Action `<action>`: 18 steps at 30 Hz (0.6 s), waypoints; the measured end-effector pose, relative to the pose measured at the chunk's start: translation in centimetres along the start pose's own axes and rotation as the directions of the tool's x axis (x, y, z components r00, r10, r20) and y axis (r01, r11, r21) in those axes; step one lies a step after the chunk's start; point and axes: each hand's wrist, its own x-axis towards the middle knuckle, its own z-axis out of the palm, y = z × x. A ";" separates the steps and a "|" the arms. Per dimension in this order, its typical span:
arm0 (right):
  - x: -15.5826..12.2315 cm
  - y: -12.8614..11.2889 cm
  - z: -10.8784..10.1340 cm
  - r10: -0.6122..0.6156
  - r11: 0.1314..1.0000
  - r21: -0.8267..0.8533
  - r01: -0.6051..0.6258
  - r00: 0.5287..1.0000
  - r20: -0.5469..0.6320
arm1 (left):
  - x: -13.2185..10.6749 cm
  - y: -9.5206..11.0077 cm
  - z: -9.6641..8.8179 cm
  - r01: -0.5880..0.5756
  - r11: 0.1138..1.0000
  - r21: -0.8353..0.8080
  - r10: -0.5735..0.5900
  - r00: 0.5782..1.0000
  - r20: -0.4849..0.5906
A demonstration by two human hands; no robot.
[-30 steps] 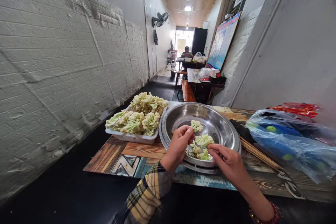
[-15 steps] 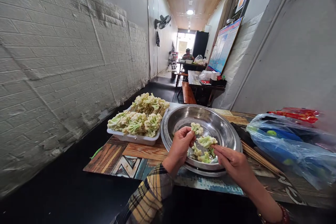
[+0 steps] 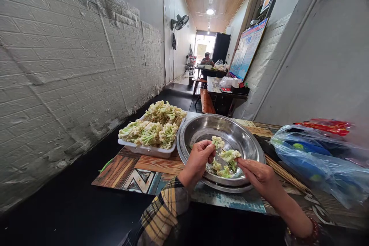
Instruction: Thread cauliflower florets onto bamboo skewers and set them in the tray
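Over a wide steel basin (image 3: 250,138), my left hand (image 3: 198,159) pinches a small cauliflower floret (image 3: 218,142) between thumb and fingers. To its right, my right hand (image 3: 258,173) is closed on a second floret (image 3: 230,155), held by the stem end. What seems to be a thin stick tip pokes from this floret toward the left one; the rest of any stick is hidden by my fingers. A few loose cauliflower pieces (image 3: 223,171) lie in the basin below. Left of the basin, a white tray (image 3: 150,150) is heaped with cauliflower florets (image 3: 152,132) on thin skewers.
Bare skewers (image 3: 285,173) lie right of the basin, beside a clear plastic bag (image 3: 319,161) with blue and green contents. A red packet (image 3: 328,126) sits behind it. Further off are a table (image 3: 215,86), a bench (image 3: 206,102) and a seated person (image 3: 206,59).
Both hands have shifted very slightly to the right with their florets, keeping the same grips. The view has moved a little; the tray and basin stay put.
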 end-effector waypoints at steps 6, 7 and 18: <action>0.3 0.4 -0.2 -0.053 0.998 -0.033 0.053 0.999 0.002 | 0.0 0.5 -0.2 0.107 0.991 -0.085 -0.100 0.992 0.077; 0.4 0.4 -0.2 -0.068 0.997 -0.039 0.068 0.998 0.004 | 0.0 0.5 -0.2 0.109 0.990 -0.084 -0.102 0.992 0.077; 0.2 0.4 0.2 -0.054 0.998 -0.010 0.054 0.998 -0.042 | 0.0 0.6 -0.1 0.107 0.994 -0.008 -0.106 0.991 0.076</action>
